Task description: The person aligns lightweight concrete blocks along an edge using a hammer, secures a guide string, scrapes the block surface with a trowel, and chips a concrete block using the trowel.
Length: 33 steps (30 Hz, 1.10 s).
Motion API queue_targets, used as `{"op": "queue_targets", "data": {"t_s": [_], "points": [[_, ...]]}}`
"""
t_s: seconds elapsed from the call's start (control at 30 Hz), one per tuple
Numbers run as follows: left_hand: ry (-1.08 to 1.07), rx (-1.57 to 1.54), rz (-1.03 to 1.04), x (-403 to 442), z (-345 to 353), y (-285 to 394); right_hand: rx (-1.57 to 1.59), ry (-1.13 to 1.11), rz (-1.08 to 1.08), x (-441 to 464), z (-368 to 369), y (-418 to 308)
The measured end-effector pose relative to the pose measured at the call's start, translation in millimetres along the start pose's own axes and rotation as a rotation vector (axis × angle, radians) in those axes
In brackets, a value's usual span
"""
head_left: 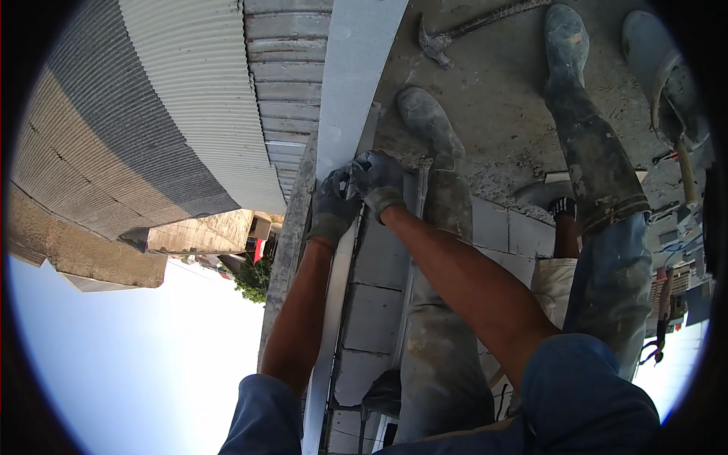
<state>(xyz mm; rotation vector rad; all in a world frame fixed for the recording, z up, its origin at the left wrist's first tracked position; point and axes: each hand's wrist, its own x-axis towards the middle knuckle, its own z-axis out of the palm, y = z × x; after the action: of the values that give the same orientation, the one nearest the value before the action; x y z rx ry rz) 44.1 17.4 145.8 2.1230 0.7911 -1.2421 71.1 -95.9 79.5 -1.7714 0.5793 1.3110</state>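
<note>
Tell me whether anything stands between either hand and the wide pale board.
Nothing visible does: the left hand and right hand are together right at the board. The hammer lies off to one side.

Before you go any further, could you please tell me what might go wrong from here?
The left hand and right hand are close together at the pale board, so fingers might get pinched.

Both are near the weathered plank, with corrugated roofs beyond it, so something dropped could fall over that side.

The hammer lies on the floor near a boot, a possible trip.
</note>
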Motion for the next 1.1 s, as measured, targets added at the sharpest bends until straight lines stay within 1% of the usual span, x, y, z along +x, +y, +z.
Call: {"op": "queue_targets", "data": {"t_s": [0.07,0.1,0.17,0.2,0.27,0.33,0.4,0.43,0.5,0.53,0.6,0.63,0.7,0.73,0.8,0.83,0.9,1.03,1.07,1.1], "points": [[0.019,-0.039,0.024,1.0,2.2,1.1,-0.210,0.129,-0.137,-0.9,3.2,-2.5],[0.038,-0.079,0.042,1.0,3.3,0.5,-0.207,0.130,-0.135,0.7,2.5,-2.9],[0.052,-0.101,0.025,0.9,5.9,-1.5,-0.139,0.050,-0.154,5.3,-1.1,-1.0],[0.067,-0.126,0.009,-0.5,7.4,-3.1,-0.138,0.047,-0.149,5.9,-0.2,4.1],[0.085,-0.128,0.002,-1.2,9.2,-5.8,-0.049,0.063,-0.254,11.3,-0.1,13.5],[0.102,-0.129,-0.008,-2.0,12.9,-14.4,0.000,0.056,-0.246,12.6,-3.5,15.5],[0.029,-0.212,-0.220,-2.9,16.0,-25.0,0.053,0.047,-0.238,14.1,-5.1,18.8],[0.028,-0.211,-0.221,-2.3,18.9,-30.7,0.096,0.023,-0.216,16.4,-5.1,21.4],[-0.137,-0.537,-0.447,1.8,23.8,-40.8,0.138,-0.003,-0.198,20.7,-4.1,24.3],[-0.136,-0.539,-0.447,1.3,24.3,-45.5,0.133,-0.022,-0.174,21.9,-3.7,25.1],[-0.282,-1.041,-0.587,1.1,21.2,-46.3,0.124,-0.040,-0.153,25.3,-4.3,27.4],[-0.282,-1.045,-0.587,-1.0,17.9,-41.6,0.080,-0.044,-0.196,27.1,-5.5,28.8],[-0.306,-1.385,-0.672,-7.4,6.5,-28.4,0.032,-0.048,-0.237,28.4,-7.6,29.7],[-0.308,-1.389,-0.672,-8.8,2.3,-23.2,0.047,-0.075,-0.220,28.4,-9.1,29.1],[-0.346,-1.264,-0.468,-9.7,-4.2,-17.0,0.060,-0.103,-0.204,29.4,-11.9,28.5],[-0.347,-1.267,-0.468,-8.6,-2.1,-21.8,0.042,-0.132,-0.242,31.0,-13.7,29.6],[-0.412,-1.422,-0.585,-5.1,2.5,-30.5,0.023,-0.164,-0.280,31.8,-16.4,31.4],[-0.418,-1.389,-0.626,-5.3,12.9,-48.3,0.045,-0.232,-0.299,34.2,-21.1,34.1],[-0.415,-1.219,-0.478,-7.5,18.6,-58.9,0.040,-0.251,-0.308,35.0,-22.7,34.6],[-0.416,-1.134,-0.403,-9.4,16.4,-59.6,0.038,-0.250,-0.308,33.6,-25.9,32.6]]}}
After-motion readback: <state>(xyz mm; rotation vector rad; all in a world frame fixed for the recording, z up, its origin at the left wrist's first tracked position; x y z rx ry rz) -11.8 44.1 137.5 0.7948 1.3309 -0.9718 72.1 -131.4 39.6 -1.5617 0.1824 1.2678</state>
